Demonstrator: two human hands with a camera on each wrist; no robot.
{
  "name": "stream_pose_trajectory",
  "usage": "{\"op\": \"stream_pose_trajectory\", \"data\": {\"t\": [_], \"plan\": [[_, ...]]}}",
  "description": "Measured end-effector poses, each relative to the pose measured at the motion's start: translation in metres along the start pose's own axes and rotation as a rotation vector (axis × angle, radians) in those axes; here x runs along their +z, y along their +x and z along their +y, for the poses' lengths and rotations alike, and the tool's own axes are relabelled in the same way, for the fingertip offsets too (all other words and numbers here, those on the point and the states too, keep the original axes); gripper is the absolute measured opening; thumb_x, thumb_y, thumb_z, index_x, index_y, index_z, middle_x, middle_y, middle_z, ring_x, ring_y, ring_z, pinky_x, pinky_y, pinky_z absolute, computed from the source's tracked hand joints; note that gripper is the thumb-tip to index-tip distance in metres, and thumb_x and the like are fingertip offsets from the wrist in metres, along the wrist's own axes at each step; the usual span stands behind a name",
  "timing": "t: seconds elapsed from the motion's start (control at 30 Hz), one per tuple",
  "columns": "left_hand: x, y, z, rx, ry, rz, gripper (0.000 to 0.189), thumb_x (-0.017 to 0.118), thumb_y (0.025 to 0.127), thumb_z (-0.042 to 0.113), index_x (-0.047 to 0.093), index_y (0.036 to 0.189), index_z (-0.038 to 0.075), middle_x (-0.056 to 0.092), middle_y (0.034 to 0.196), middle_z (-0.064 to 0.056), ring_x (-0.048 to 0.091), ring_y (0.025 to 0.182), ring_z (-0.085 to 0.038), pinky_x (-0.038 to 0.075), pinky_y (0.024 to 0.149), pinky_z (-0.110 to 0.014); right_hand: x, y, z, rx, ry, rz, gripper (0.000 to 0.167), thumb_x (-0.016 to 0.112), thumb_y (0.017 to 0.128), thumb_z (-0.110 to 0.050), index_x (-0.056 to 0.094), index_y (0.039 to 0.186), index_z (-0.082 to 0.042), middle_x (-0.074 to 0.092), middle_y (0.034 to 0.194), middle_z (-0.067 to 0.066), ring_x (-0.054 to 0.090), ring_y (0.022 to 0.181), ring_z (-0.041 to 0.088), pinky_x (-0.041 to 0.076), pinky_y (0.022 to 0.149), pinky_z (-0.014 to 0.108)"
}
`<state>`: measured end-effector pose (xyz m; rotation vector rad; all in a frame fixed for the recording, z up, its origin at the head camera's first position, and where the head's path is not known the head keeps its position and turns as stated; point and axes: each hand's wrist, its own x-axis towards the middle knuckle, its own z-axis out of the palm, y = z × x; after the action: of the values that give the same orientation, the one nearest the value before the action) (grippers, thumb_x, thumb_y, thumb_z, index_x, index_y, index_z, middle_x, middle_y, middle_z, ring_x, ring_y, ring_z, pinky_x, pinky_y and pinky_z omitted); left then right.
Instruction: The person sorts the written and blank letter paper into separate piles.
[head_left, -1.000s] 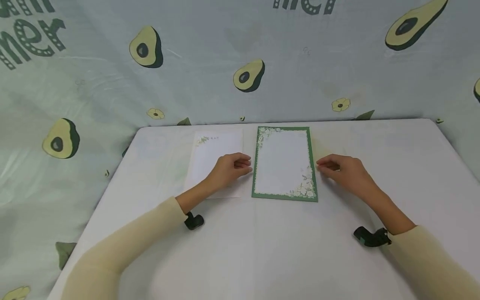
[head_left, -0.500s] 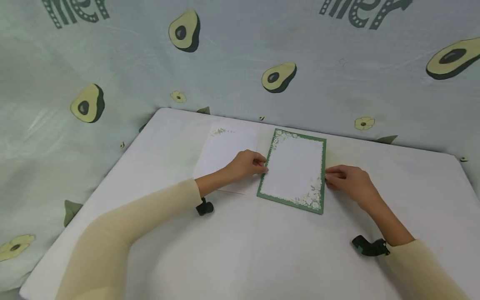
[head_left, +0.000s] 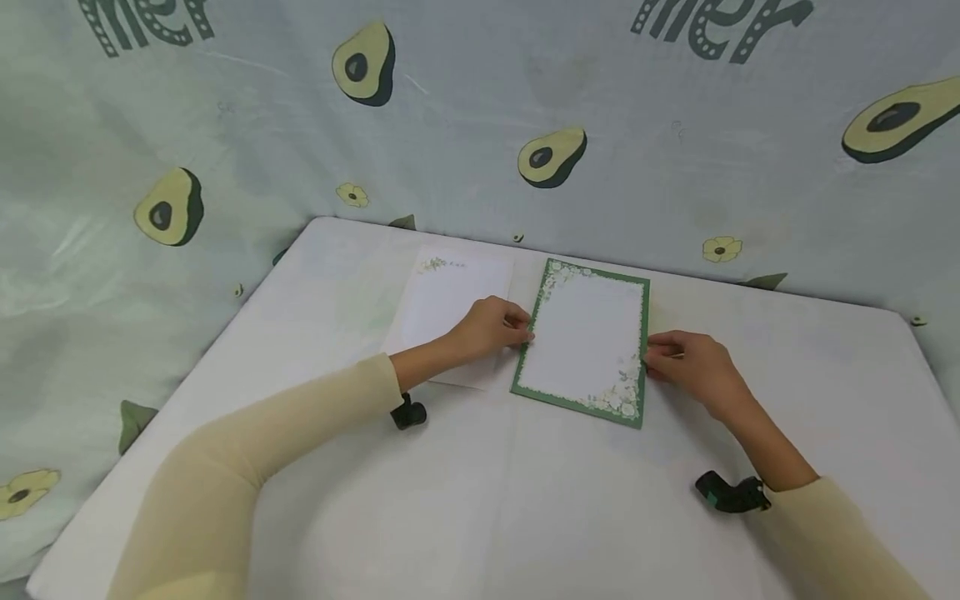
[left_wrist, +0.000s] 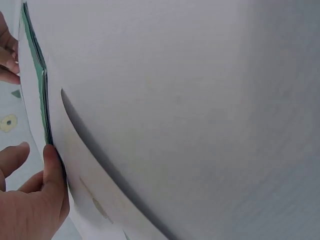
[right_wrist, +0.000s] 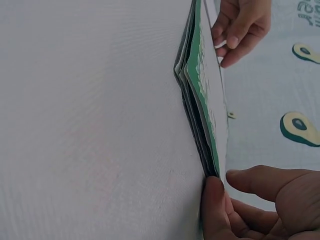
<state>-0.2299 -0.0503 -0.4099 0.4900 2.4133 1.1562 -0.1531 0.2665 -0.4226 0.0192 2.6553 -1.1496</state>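
A thin stack of white sheets with a green floral border [head_left: 583, 333] lies on the table. In both wrist views its layered edges show slightly uneven. My left hand [head_left: 491, 327] touches the left edge with a fingertip; its thumb [left_wrist: 16, 156] stands apart from the paper. On the opposite side, a finger of my right hand [head_left: 693, 367] rests against the right edge, and the right thumb [right_wrist: 250, 180] is just off the top sheet. Partly under my left hand and wrist is a paler sheet [head_left: 442, 292] with a small floral print, its edge lifted in the left wrist view.
The table [head_left: 450, 500] has a white cover, and its back edge runs close behind the papers. A pale curtain [head_left: 450, 100] printed with avocados hangs behind and to the left. Black wrist cameras [head_left: 731, 493] sit below both wrists.
The head view has turned and tilted. Both hands have closed in from small gaps to touch the left and right edges of the green-bordered stack, which still lies flat.
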Motion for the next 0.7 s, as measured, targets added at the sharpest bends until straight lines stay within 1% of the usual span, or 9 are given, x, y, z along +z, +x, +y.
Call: {"op": "stream_pose_trajectory", "data": {"t": [0.07,0.17,0.23,0.3,0.4,0.5,0.7], "plan": [[-0.0020,-0.0003,0.0019,-0.023,-0.033,0.004,0.039,0.073,0.096,0.013,0.065,0.130,-0.004,0.069,0.109,-0.010,0.074,0.091,-0.015,0.057,0.075,-0.021,0.0002,0.0006,-0.0020,-0.020,-0.019,0.012,0.051,0.064,0.102,-0.024,0.053,0.141,0.007,0.067,0.121,0.022,0.070,0.106,0.032,0.057,0.089,0.045],[-0.0033,-0.0012,0.0050,-0.076,-0.084,0.001,0.041,0.072,0.096,0.011,0.062,0.132,-0.005,0.068,0.108,-0.011,0.074,0.091,-0.018,0.059,0.079,-0.022,0.0013,0.0012,-0.0049,-0.033,-0.031,0.008,0.053,0.066,0.101,-0.023,0.052,0.142,0.007,0.065,0.122,0.022,0.069,0.107,0.034,0.057,0.086,0.041],[-0.0031,-0.0016,0.0067,-0.105,-0.109,-0.007,0.041,0.072,0.096,0.010,0.062,0.133,-0.005,0.069,0.108,-0.012,0.074,0.092,-0.019,0.059,0.082,-0.023,0.0017,0.0010,-0.0060,-0.031,-0.028,0.000,0.053,0.066,0.101,-0.022,0.051,0.142,0.008,0.065,0.123,0.023,0.071,0.104,0.032,0.058,0.082,0.036],[-0.0024,-0.0016,0.0070,-0.118,-0.121,-0.012,0.040,0.072,0.096,0.010,0.063,0.132,-0.004,0.070,0.107,-0.011,0.074,0.093,-0.019,0.059,0.083,-0.023,0.0022,0.0006,-0.0067,-0.025,-0.017,-0.008,0.053,0.066,0.101,-0.020,0.051,0.143,0.008,0.064,0.124,0.023,0.072,0.102,0.029,0.058,0.078,0.032],[-0.0011,-0.0007,0.0057,-0.107,-0.124,-0.014,0.039,0.072,0.097,0.011,0.064,0.132,-0.003,0.071,0.107,-0.010,0.074,0.093,-0.018,0.059,0.084,-0.023,0.0015,-0.0001,-0.0066,-0.021,0.007,-0.016,0.052,0.065,0.101,-0.017,0.050,0.143,0.009,0.063,0.126,0.025,0.073,0.098,0.026,0.059,0.074,0.028],[-0.0013,-0.0002,0.0066,-0.077,-0.126,-0.009,0.039,0.071,0.097,0.010,0.063,0.133,-0.003,0.070,0.109,-0.011,0.074,0.094,-0.020,0.060,0.085,-0.025,0.0004,-0.0012,-0.0071,-0.016,0.040,-0.016,0.052,0.064,0.101,-0.015,0.047,0.144,0.009,0.061,0.126,0.025,0.073,0.098,0.027,0.060,0.074,0.029],[-0.0027,-0.0023,0.0084,-0.055,-0.069,0.012,0.041,0.072,0.097,0.012,0.064,0.134,-0.001,0.069,0.112,-0.012,0.074,0.095,-0.019,0.059,0.084,-0.025,0.0010,-0.0031,-0.0099,0.012,0.123,-0.031,0.054,0.063,0.101,-0.013,0.043,0.147,0.007,0.054,0.131,0.024,0.067,0.111,0.035,0.063,0.082,0.031]]}}
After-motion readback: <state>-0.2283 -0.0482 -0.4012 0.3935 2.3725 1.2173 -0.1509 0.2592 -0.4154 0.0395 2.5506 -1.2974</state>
